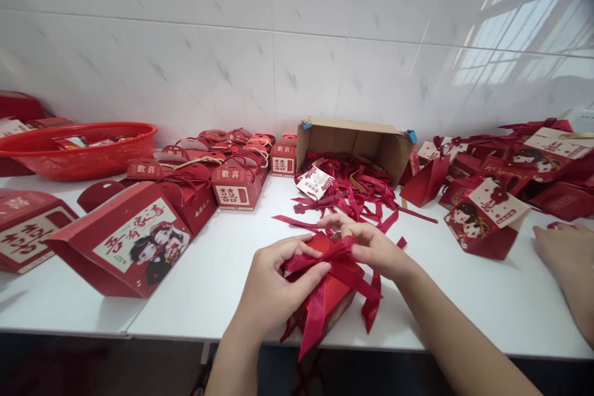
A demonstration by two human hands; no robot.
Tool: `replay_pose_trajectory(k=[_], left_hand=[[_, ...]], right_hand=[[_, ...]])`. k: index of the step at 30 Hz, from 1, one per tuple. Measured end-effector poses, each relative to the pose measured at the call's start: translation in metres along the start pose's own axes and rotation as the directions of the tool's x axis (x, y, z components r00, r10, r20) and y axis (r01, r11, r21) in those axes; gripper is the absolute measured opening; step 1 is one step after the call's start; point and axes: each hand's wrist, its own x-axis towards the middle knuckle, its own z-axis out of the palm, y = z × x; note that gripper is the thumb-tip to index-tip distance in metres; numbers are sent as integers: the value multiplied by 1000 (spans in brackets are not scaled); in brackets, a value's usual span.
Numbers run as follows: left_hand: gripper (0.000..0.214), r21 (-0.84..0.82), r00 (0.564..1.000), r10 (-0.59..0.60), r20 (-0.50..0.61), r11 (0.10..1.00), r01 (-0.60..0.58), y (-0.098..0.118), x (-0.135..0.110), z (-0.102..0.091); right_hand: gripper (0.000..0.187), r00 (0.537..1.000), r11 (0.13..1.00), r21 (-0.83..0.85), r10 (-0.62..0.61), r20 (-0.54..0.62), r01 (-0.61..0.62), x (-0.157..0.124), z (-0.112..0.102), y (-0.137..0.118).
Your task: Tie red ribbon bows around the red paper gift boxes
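Note:
A red gift box (335, 301) stands near the front edge of the table, with a dark red ribbon (314, 315) across its top. My left hand (283, 288) is closed, thumb and fingers pinching the ribbon on the box's left side. From the right, my right hand (371, 247) pinches the ribbon's bow or loop at the top. Loose ribbon ends hang over the box's front and right side. The fingertips partly cover where the ribbon crosses, so I cannot see whether it is knotted.
Behind lies a cardboard box (352, 127) on its side, red ribbons (366, 189) spilling out. Leftward stand several red gift boxes (236, 189) and a red plastic basin (88, 158). More gift boxes (487, 219) are piled right, near another person's hand (568, 266). A tiled wall closes the back.

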Motion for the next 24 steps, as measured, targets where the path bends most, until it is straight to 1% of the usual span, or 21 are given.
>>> replay_pose_trajectory(k=[1,2,3,4,5,7,9,12,14,16,17,18,19,20,21,22,23,24], left_hand=[[12,-16,999,33,-9,999,-34,-2,1,-1],[18,-38,998,66,-22,997,-67,-4,2,-1],[24,-60,995,93,-36,994,-95,-5,4,-2],[30,-81,993,109,-52,990,-113,-7,5,-3],[33,-102,992,114,-62,988,-120,-8,5,-4],[34,-140,993,97,-63,985,-105,-9,6,-6],[34,-178,995,77,-63,980,-87,-9,5,-8],[35,-189,994,75,-81,978,-90,-9,4,-9],[30,-206,991,68,-118,974,-91,-9,3,-7],[19,-282,983,50,-179,954,-100,-9,3,-4],[21,-333,975,41,-216,936,-113,-9,3,-2],[27,-381,968,32,-248,916,-128,-8,3,-1],[32,-418,963,21,-268,898,-136,-8,3,0],[35,-442,960,6,-279,887,-134,-7,3,0],[35,-457,959,-17,-282,882,-118,-6,3,1],[34,-463,958,-43,-284,881,-98,-5,3,0],[32,-466,954,-68,-291,881,-79,-4,3,0],[27,-468,946,-88,-312,881,-72,-4,3,0]], right_hand=[[36,996,1000,-7,13,92,-13,-3,-3,-3],[47,983,999,-36,30,182,-24,-6,-6,-7],[63,967,995,-93,49,250,-26,-9,-8,-10],[76,956,985,-174,67,287,-16,-13,-9,-13],[82,952,963,-269,81,295,1,-17,-9,-16],[79,960,904,-427,92,264,31,-23,-5,-19],[71,972,875,-482,83,222,35,-26,3,-18],[60,985,888,-455,22,171,59,-26,15,-13],[55,994,902,-425,-37,106,79,-28,21,-11],[53,997,915,-397,-72,4,67,-36,21,-12],[52,995,925,-376,-80,-63,51,-42,18,-13],[53,986,937,-347,-84,-147,28,-50,13,-15],[54,965,951,-310,-85,-249,3,-60,5,-17],[59,927,963,-269,-81,-365,-21,-70,-4,-19],[62,862,971,-235,-83,-500,-43,-82,-16,-19],[59,771,973,-220,-87,-631,-70,-93,-29,-19],[55,643,970,-233,-133,-754,-73,-105,-43,-18],[53,514,963,-251,-166,-841,-98,-117,-57,-16]])
